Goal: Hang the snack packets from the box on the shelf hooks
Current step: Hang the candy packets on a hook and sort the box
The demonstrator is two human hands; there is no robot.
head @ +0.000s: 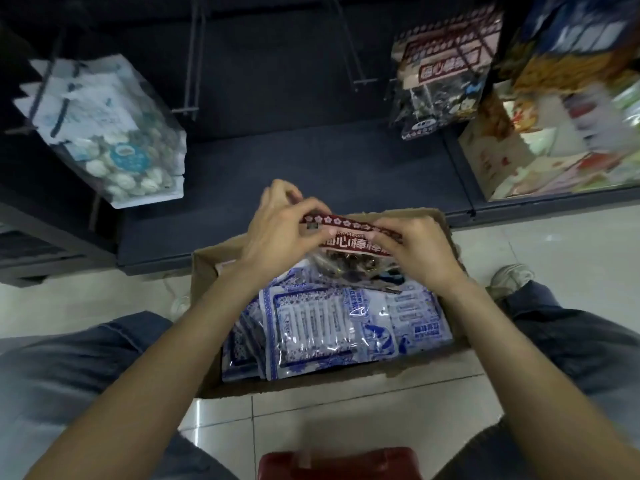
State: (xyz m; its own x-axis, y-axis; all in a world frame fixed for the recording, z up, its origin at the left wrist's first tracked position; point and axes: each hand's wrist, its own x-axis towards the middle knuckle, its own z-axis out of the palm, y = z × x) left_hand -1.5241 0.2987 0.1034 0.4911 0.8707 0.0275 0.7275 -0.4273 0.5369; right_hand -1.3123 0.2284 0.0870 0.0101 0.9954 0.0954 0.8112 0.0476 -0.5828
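Over the open cardboard box on the floor, both hands hold one snack packet with a dark red header. My left hand pinches the header's left end and my right hand pinches its right end. Blue-and-white packets lie in the box beneath. On the dark shelf, bare hooks stick out at the middle. A matching red-header packet hangs on a hook at the right, and a white-and-blue packet hangs at the left.
Colourful boxes and bags fill the shelf section at the far right. The dark shelf base runs behind the box. My knees in jeans flank the box, a shoe is at the right, and a red stool is below.
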